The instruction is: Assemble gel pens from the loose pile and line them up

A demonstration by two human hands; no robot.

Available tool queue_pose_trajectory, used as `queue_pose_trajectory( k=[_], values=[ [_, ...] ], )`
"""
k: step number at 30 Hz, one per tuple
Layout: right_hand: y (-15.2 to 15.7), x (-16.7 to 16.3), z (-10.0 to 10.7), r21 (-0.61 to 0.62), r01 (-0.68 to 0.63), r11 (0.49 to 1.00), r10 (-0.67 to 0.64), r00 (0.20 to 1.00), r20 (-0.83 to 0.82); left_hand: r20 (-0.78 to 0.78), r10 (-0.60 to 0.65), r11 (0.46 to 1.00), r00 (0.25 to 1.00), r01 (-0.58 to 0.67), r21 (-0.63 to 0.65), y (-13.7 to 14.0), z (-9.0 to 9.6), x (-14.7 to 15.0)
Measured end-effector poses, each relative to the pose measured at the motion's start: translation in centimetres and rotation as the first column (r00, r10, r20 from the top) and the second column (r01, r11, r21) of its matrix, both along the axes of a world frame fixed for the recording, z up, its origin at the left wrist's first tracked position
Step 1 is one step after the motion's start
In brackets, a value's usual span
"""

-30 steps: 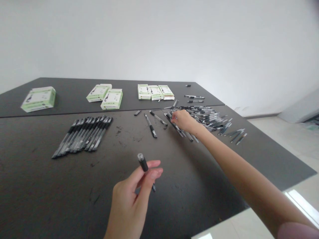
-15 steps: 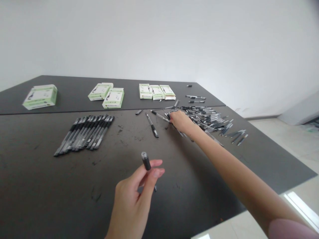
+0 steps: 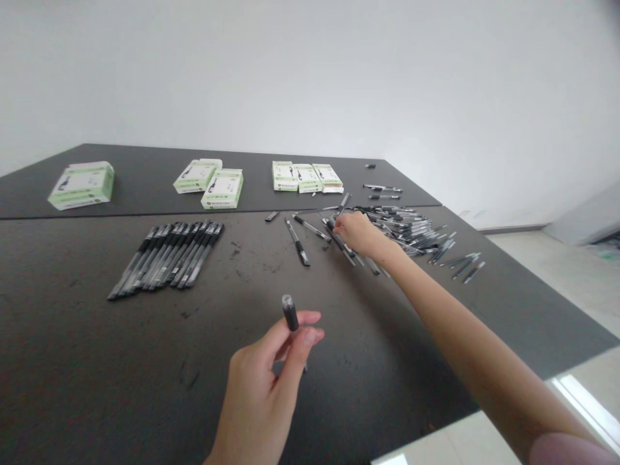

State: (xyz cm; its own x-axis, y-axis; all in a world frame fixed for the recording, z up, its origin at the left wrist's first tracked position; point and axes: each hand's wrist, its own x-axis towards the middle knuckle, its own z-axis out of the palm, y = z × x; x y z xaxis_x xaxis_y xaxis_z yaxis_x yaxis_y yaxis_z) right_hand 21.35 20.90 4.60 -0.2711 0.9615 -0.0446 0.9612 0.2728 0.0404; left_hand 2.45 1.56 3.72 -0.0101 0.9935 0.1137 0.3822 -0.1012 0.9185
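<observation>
At the frame's lower centre, the left hand pinches a pen between thumb and fingers. Right of centre, the right hand, fingers curled, is at the pen pile; whether it grips one, I cannot tell.

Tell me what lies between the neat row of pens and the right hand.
The head view shows dark smudges, a small dark piece, two loose pens, then more pens by the right hand.
</observation>
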Motion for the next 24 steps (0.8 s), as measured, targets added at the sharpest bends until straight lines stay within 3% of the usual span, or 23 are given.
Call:
queue_pose_trajectory(
  k=[24],
  values=[
    [1.1, -0.5, -0.6, 0.004, 0.045, 0.999, -0.045, 0.998, 0.034, 0.008, -0.001, 1.000, 1.000, 0.001, 0.010, -0.1, 0.1, 0.2]
  ],
)
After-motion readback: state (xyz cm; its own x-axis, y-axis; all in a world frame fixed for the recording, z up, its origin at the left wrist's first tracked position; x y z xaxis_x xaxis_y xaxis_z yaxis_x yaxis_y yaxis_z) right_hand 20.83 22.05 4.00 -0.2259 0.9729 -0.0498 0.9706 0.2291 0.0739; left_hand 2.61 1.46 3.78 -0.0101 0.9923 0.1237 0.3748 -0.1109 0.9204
